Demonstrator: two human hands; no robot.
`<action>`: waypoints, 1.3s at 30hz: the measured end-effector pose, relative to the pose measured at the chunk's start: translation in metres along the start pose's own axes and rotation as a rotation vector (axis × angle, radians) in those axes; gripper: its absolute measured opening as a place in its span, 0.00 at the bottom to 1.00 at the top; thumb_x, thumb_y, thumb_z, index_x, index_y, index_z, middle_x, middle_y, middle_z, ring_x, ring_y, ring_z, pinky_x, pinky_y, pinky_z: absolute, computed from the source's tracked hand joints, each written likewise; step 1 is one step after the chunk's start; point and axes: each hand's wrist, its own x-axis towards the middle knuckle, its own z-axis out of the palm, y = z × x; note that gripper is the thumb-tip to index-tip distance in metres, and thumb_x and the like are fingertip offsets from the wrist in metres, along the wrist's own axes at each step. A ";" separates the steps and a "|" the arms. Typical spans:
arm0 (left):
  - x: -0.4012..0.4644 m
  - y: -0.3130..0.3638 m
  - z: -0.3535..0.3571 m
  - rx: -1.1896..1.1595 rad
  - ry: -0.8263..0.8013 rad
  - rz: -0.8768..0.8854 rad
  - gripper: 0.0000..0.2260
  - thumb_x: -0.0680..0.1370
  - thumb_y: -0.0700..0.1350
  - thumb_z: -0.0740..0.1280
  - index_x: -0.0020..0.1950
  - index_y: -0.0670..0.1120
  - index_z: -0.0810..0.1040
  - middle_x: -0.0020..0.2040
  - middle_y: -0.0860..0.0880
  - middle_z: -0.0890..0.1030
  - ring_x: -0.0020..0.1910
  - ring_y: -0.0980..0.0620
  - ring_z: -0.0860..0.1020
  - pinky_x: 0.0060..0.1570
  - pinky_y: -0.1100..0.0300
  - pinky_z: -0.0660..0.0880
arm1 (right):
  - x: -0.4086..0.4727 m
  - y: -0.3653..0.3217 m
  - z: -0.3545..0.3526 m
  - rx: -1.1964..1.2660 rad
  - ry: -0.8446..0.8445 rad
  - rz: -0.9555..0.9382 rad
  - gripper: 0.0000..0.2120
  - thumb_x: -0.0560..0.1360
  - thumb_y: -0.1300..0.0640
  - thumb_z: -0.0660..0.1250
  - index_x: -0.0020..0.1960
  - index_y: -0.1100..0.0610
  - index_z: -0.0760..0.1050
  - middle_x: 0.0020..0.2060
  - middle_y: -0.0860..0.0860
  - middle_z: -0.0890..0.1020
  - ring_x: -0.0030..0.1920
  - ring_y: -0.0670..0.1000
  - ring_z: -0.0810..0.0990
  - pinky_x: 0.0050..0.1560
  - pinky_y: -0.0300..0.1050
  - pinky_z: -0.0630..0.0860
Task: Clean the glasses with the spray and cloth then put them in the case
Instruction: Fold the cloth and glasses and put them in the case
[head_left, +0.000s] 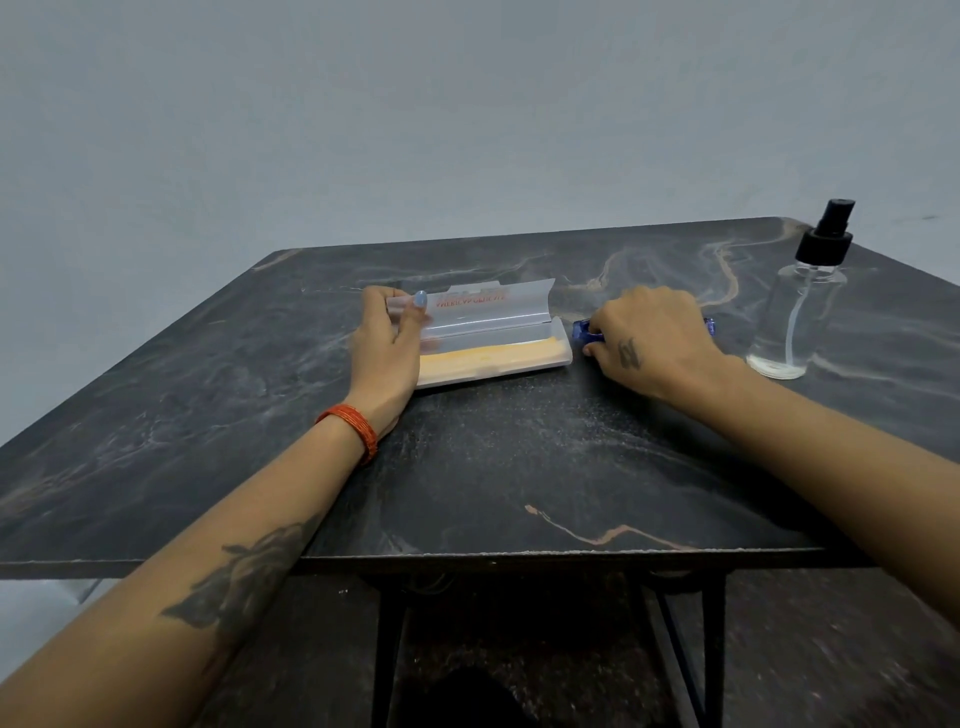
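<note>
left hand (387, 343) gripping the open case (493, 332) lid.
right hand (649, 338) is closing over blue glasses (587, 332), spray bottle (800, 306) standing nearby.

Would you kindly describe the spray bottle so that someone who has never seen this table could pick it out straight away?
Start at the dark marbled table and go to its far right corner. There stands the spray bottle, upright, apart from and to the right of the right hand. It is the only tall thing there: clear body, black pump top, unlike the flat white case lying open at the middle.
</note>
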 end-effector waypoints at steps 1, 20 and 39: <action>0.000 0.000 0.000 0.005 0.000 -0.005 0.08 0.80 0.51 0.58 0.51 0.47 0.65 0.52 0.46 0.78 0.51 0.49 0.77 0.45 0.61 0.74 | 0.002 0.001 0.001 -0.011 0.001 -0.008 0.11 0.77 0.52 0.62 0.51 0.57 0.79 0.46 0.55 0.81 0.45 0.58 0.79 0.37 0.43 0.64; 0.000 0.002 -0.002 -0.112 0.041 -0.064 0.06 0.78 0.50 0.61 0.43 0.54 0.67 0.51 0.44 0.79 0.51 0.48 0.78 0.48 0.55 0.77 | 0.017 0.019 -0.022 0.914 0.722 0.049 0.07 0.72 0.58 0.69 0.47 0.60 0.79 0.37 0.45 0.79 0.35 0.40 0.78 0.40 0.33 0.77; 0.001 0.003 -0.003 -0.268 0.047 -0.147 0.06 0.77 0.48 0.65 0.41 0.50 0.70 0.50 0.40 0.79 0.45 0.42 0.80 0.31 0.68 0.74 | 0.032 -0.012 0.007 1.769 0.231 -0.109 0.12 0.62 0.66 0.75 0.42 0.55 0.76 0.36 0.47 0.85 0.40 0.49 0.82 0.49 0.48 0.80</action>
